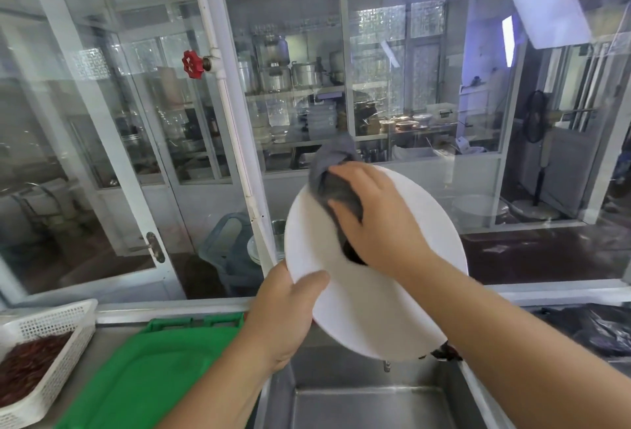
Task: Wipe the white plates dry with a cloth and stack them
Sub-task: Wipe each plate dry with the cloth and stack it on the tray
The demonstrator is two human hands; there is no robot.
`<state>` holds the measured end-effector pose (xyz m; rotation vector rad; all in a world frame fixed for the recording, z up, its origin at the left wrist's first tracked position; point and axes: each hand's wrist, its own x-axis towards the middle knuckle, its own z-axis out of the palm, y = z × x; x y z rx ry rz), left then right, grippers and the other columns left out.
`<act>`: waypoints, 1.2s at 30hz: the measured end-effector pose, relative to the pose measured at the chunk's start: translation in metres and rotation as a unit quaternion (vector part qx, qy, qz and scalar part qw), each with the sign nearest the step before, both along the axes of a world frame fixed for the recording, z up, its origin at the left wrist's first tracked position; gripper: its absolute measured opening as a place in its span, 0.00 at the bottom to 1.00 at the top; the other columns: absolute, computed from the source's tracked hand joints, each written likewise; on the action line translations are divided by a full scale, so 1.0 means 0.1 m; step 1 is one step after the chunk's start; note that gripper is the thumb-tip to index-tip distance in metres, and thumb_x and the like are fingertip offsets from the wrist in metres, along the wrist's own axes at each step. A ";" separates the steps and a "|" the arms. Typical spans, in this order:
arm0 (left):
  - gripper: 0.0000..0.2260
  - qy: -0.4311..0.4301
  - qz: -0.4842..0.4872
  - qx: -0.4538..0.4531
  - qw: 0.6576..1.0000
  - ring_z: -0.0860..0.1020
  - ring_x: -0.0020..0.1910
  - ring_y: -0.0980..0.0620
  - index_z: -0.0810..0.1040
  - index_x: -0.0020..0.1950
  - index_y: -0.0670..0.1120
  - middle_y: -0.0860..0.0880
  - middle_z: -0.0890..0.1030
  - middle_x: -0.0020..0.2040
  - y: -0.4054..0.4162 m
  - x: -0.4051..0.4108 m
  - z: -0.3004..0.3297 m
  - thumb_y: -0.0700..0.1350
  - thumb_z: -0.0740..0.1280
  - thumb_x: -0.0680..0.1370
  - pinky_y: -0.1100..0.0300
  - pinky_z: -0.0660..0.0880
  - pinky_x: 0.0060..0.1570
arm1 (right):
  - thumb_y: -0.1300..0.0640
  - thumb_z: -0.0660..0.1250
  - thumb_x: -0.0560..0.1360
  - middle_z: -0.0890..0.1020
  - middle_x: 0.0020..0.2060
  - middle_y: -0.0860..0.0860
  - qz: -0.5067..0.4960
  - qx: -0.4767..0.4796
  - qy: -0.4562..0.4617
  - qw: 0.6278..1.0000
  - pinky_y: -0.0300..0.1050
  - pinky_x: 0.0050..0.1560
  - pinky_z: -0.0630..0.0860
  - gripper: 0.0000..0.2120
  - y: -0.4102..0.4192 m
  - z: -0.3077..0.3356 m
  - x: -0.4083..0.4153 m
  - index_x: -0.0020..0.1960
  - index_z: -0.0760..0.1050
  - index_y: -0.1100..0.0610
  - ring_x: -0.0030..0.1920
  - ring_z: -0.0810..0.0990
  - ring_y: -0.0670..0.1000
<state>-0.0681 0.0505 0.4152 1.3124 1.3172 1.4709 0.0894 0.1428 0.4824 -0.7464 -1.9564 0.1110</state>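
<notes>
A large white plate (368,302) is held tilted above the steel sink (368,398), its face toward me. My left hand (283,312) grips its lower left rim, thumb on the face and fingers behind. My right hand (379,220) presses a grey cloth (336,176) against the plate's upper part, fingers curled round the cloth. One end of the cloth sticks up past the plate's top edge.
A green plastic tray (150,374) lies left of the sink. A white perforated basket (51,343) of dried red chillies stands at the far left. A black bag (594,329) lies at the right. A glass partition with a white pipe and red valve (192,64) stands behind.
</notes>
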 end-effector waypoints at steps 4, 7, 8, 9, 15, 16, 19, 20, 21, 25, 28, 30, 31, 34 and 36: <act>0.17 -0.070 0.053 0.034 0.996 0.86 0.58 0.50 0.88 0.55 0.59 0.50 0.89 0.56 0.02 0.02 -0.03 0.51 0.71 0.67 0.51 0.80 0.58 | 0.56 0.68 0.82 0.78 0.67 0.57 -0.135 -0.074 -0.015 0.988 0.53 0.65 0.71 0.19 0.20 -0.01 0.21 0.72 0.75 0.57 0.67 0.72 0.61; 0.15 -0.082 0.092 0.051 0.991 0.86 0.55 0.55 0.88 0.53 0.61 0.54 0.89 0.55 0.10 -0.01 -0.05 0.48 0.69 0.71 0.54 0.79 0.53 | 0.53 0.67 0.81 0.80 0.60 0.58 -0.184 -0.076 -0.060 0.978 0.56 0.56 0.75 0.18 0.16 -0.21 0.28 0.69 0.75 0.57 0.59 0.75 0.61; 0.14 -0.084 0.105 0.051 0.990 0.86 0.53 0.56 0.88 0.52 0.61 0.55 0.89 0.54 0.12 -0.02 -0.06 0.50 0.69 0.70 0.54 0.79 0.50 | 0.52 0.66 0.81 0.81 0.58 0.58 -0.193 -0.079 -0.069 0.976 0.55 0.53 0.75 0.16 0.11 -0.29 0.27 0.66 0.76 0.57 0.56 0.76 0.61; 0.15 -0.082 0.120 0.049 0.988 0.86 0.52 0.55 0.87 0.52 0.62 0.55 0.89 0.53 0.15 -0.03 -0.08 0.53 0.69 0.68 0.54 0.79 0.47 | 0.52 0.66 0.80 0.81 0.55 0.57 -0.196 -0.088 -0.069 0.974 0.54 0.50 0.74 0.15 0.06 -0.37 0.25 0.64 0.76 0.57 0.54 0.76 0.61; 0.17 -0.056 0.177 0.034 0.982 0.85 0.54 0.45 0.86 0.52 0.60 0.55 0.89 0.50 0.22 0.02 -0.20 0.57 0.66 0.66 0.41 0.82 0.56 | 0.45 0.65 0.76 0.79 0.48 0.46 -0.115 -0.189 0.022 0.975 0.47 0.42 0.72 0.12 -0.43 -0.75 0.04 0.57 0.72 0.46 0.45 0.77 0.50; 0.16 -0.050 0.180 0.034 0.982 0.86 0.53 0.44 0.86 0.52 0.58 0.53 0.89 0.49 0.22 0.02 -0.22 0.55 0.65 0.68 0.41 0.83 0.55 | 0.43 0.64 0.74 0.80 0.48 0.42 -0.081 -0.199 0.047 0.976 0.44 0.44 0.74 0.13 -0.52 -0.78 0.00 0.57 0.72 0.43 0.47 0.78 0.46; 0.15 -0.023 0.163 0.034 0.986 0.85 0.49 0.48 0.86 0.53 0.56 0.56 0.88 0.45 0.18 0.05 -0.24 0.49 0.62 0.73 0.50 0.81 0.48 | 0.43 0.65 0.73 0.80 0.52 0.37 0.022 -0.197 0.121 0.973 0.32 0.52 0.73 0.13 -0.67 -0.82 -0.10 0.58 0.74 0.41 0.55 0.78 0.40; 0.16 -0.018 0.152 0.036 0.988 0.85 0.50 0.51 0.86 0.55 0.57 0.57 0.88 0.47 0.16 0.06 -0.22 0.49 0.62 0.74 0.53 0.80 0.49 | 0.44 0.65 0.74 0.79 0.53 0.36 0.040 -0.184 0.122 0.974 0.31 0.54 0.72 0.14 -0.66 -0.81 -0.12 0.59 0.73 0.42 0.57 0.78 0.41; 0.16 -0.013 0.147 0.038 0.988 0.85 0.50 0.53 0.86 0.56 0.57 0.57 0.88 0.47 0.15 0.06 -0.20 0.49 0.62 0.75 0.56 0.80 0.49 | 0.45 0.65 0.75 0.78 0.54 0.37 0.049 -0.168 0.109 0.979 0.31 0.56 0.71 0.14 -0.64 -0.79 -0.13 0.61 0.72 0.42 0.58 0.77 0.41; 0.11 -0.014 0.149 0.061 0.987 0.84 0.43 0.51 0.86 0.51 0.59 0.57 0.87 0.42 0.12 0.05 -0.14 0.53 0.64 0.74 0.57 0.80 0.43 | 0.46 0.64 0.78 0.77 0.58 0.45 0.034 -0.090 0.031 0.995 0.36 0.59 0.69 0.19 -0.36 -0.62 -0.13 0.67 0.72 0.50 0.59 0.74 0.48; 0.15 -0.028 0.141 0.067 0.987 0.85 0.55 0.57 0.85 0.56 0.64 0.58 0.88 0.54 0.07 0.04 -0.15 0.59 0.66 0.72 0.51 0.80 0.54 | 0.49 0.66 0.78 0.79 0.59 0.54 -0.060 -0.056 0.032 0.996 0.49 0.59 0.70 0.20 -0.06 -0.44 -0.02 0.67 0.76 0.56 0.59 0.74 0.57; 0.16 -0.046 0.140 0.069 0.987 0.85 0.57 0.59 0.84 0.59 0.64 0.59 0.88 0.57 0.03 0.04 -0.15 0.60 0.66 0.72 0.54 0.78 0.54 | 0.50 0.71 0.78 0.79 0.61 0.57 -0.150 -0.054 0.059 0.985 0.58 0.61 0.72 0.19 0.13 -0.39 0.12 0.67 0.80 0.55 0.61 0.75 0.63; 0.17 -0.052 0.144 0.071 0.986 0.85 0.57 0.59 0.84 0.59 0.63 0.59 0.87 0.57 0.02 0.03 -0.15 0.60 0.66 0.72 0.56 0.77 0.53 | 0.50 0.73 0.77 0.76 0.65 0.57 -0.193 -0.064 0.067 0.977 0.61 0.63 0.72 0.19 0.18 -0.41 0.19 0.67 0.80 0.53 0.64 0.73 0.64; 0.20 -0.054 0.161 0.080 0.982 0.85 0.55 0.60 0.84 0.60 0.59 0.60 0.87 0.56 -0.01 0.04 -0.13 0.63 0.65 0.72 0.59 0.78 0.51 | 0.48 0.75 0.76 0.68 0.71 0.52 -0.166 -0.171 0.140 0.961 0.61 0.68 0.73 0.24 0.23 -0.54 0.29 0.69 0.73 0.44 0.68 0.72 0.59; 0.22 -0.046 0.169 0.082 0.981 0.84 0.54 0.61 0.83 0.62 0.58 0.61 0.87 0.55 -0.03 0.07 -0.12 0.64 0.65 0.71 0.61 0.78 0.50 | 0.49 0.77 0.74 0.72 0.66 0.46 -0.096 -0.273 0.260 0.921 0.53 0.61 0.79 0.30 0.19 -0.61 0.30 0.70 0.66 0.39 0.64 0.77 0.53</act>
